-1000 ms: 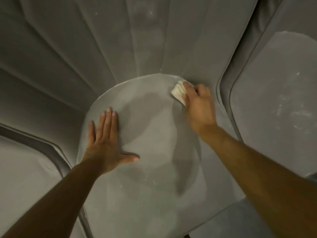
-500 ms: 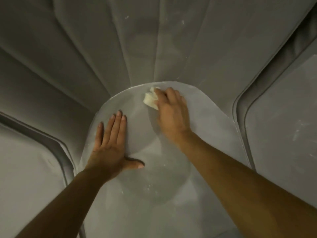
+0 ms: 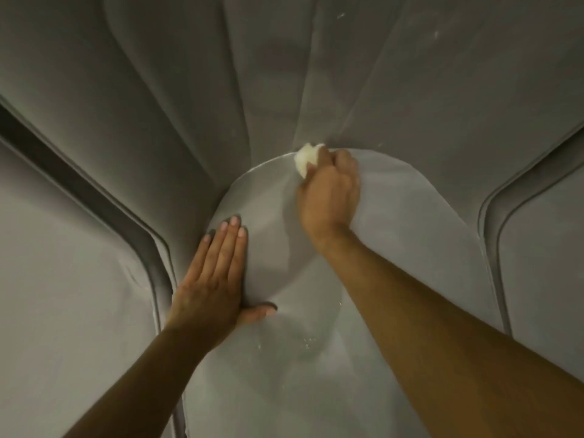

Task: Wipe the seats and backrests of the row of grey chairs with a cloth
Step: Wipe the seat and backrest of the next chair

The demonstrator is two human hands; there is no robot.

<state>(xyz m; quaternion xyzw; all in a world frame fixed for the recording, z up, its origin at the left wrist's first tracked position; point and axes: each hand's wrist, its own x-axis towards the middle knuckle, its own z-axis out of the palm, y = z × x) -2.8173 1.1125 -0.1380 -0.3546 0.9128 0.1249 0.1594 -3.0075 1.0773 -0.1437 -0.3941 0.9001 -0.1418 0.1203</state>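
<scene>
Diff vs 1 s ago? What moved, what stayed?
The right hand, gripping the cloth throughout, swept left along the rear edge of the seat, from the right corner to the middle, against the backrest. Nothing taken up or let go. The left hand stayed flat on the seat's left side.

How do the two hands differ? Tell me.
The left hand lies flat, fingers straight; the right hand is curled. The left hand holds nothing; the right hand grips a white cloth. Left hand at the left edge of the seat; right hand at its back. Both are on that grey seat.
</scene>
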